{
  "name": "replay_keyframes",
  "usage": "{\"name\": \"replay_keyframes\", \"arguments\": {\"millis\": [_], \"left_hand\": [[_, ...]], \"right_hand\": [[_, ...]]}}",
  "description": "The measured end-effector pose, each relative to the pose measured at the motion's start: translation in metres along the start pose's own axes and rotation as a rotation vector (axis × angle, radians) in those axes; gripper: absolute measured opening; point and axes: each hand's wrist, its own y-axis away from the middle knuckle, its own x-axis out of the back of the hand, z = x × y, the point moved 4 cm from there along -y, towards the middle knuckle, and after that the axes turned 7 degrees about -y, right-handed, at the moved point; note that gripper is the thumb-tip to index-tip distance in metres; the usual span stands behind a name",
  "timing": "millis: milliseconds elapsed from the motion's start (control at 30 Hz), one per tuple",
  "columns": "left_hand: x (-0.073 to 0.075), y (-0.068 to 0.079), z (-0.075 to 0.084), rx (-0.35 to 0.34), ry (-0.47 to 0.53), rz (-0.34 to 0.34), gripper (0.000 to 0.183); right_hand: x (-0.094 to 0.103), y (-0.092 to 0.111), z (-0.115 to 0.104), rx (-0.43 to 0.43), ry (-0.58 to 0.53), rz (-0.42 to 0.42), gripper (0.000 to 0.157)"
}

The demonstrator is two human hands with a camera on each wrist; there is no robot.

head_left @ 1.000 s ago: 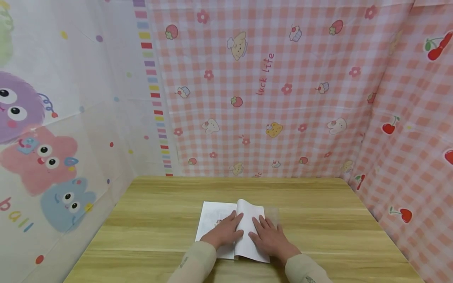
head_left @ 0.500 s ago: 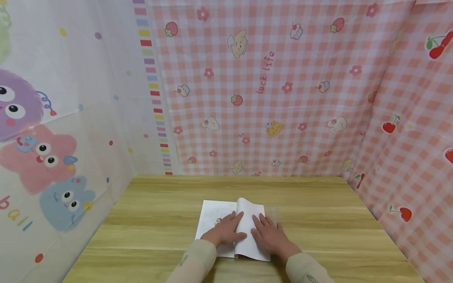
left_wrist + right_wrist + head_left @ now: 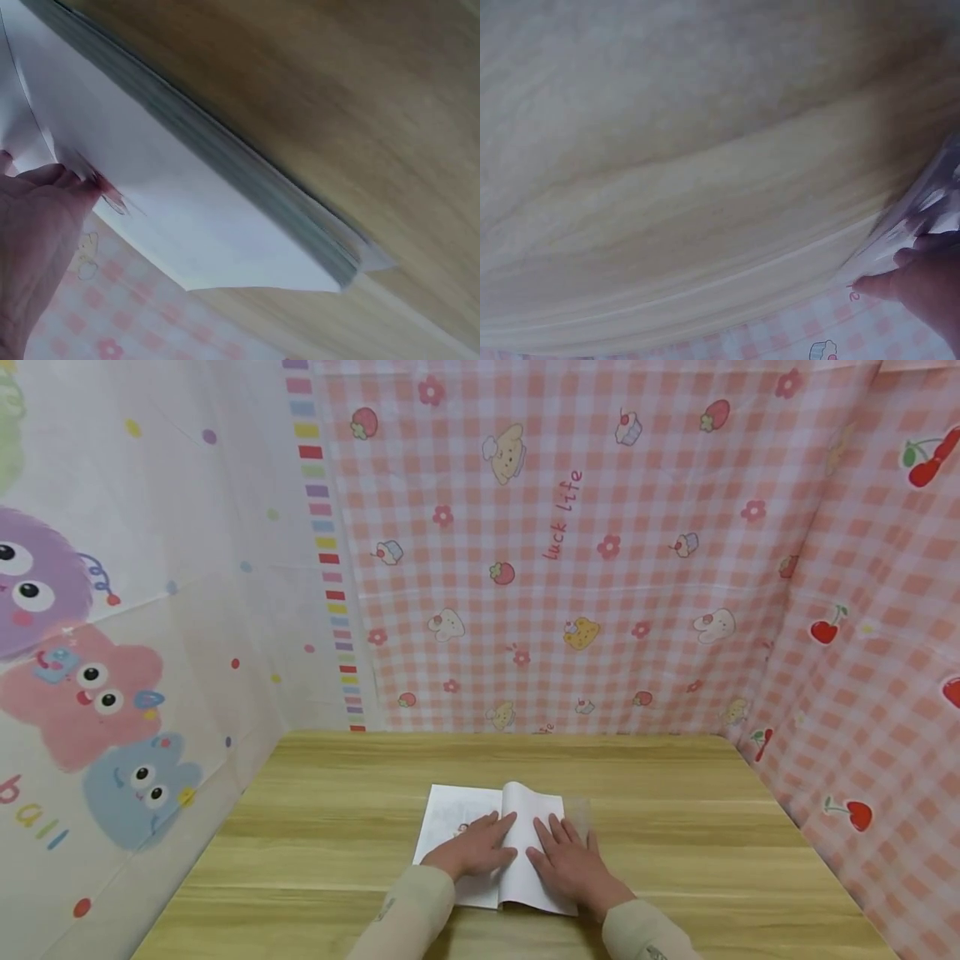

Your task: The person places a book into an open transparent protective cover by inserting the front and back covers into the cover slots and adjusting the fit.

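Note:
An open book (image 3: 525,883) with white pages lies on the wooden table, its right page bulging up near the spine. Across the left page rests my left hand (image 3: 476,847), fingers extended, with the fingertips and thumb reaching the fold. Part of a small printed picture (image 3: 463,828) shows beside that hand. My right hand (image 3: 573,860) presses on the right page with its fingers spread. Beyond the page's right edge, a clear plastic cover flap (image 3: 583,812) sticks out. The left wrist view shows the thick page block (image 3: 225,161) along the book's edge.
The wooden table (image 3: 315,827) surrounds the book on all sides. Behind it hangs a pink checked cloth (image 3: 570,677), with a white cartoon-printed cloth (image 3: 225,718) at the left and a cherry-patterned one (image 3: 862,710) at the right.
Both hands stay on the book, and the thumbs shift only slightly over the right page. The book keeps its place.

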Motion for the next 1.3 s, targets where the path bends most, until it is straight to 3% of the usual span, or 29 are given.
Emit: {"name": "replay_keyframes", "arguments": {"millis": [200, 400, 500, 767, 1033, 1167, 1300], "left_hand": [[-0.002, 0.001, 0.006, -0.001, -0.095, 0.025, 0.061], [-0.003, 0.003, 0.001, 0.0, 0.002, 0.0, 0.061], [-0.002, 0.005, 0.001, 0.007, 0.0, -0.01, 0.062], [-0.01, 0.001, 0.003, -0.007, -0.176, 0.048, 0.061], [-0.022, 0.002, 0.007, 0.005, -0.41, 0.128, 0.059], [-0.019, 0.0, 0.006, -0.005, -0.385, 0.104, 0.059], [-0.017, -0.001, 0.005, -0.042, -0.3, 0.02, 0.061]], "right_hand": [[-0.005, -0.001, 0.001, 0.015, -0.009, 0.01, 0.068], [-0.011, -0.003, 0.004, 0.0, -0.014, 0.023, 0.064], [-0.006, -0.001, -0.001, -0.01, -0.016, 0.018, 0.063], [-0.003, 0.002, -0.01, 0.05, 0.018, 0.03, 0.061], [-0.007, 0.003, -0.01, 0.027, 0.081, -0.028, 0.056], [-0.008, 0.002, -0.006, 0.039, 0.098, -0.041, 0.057], [-0.005, 0.0, -0.001, 0.022, 0.073, -0.047, 0.056]]}}
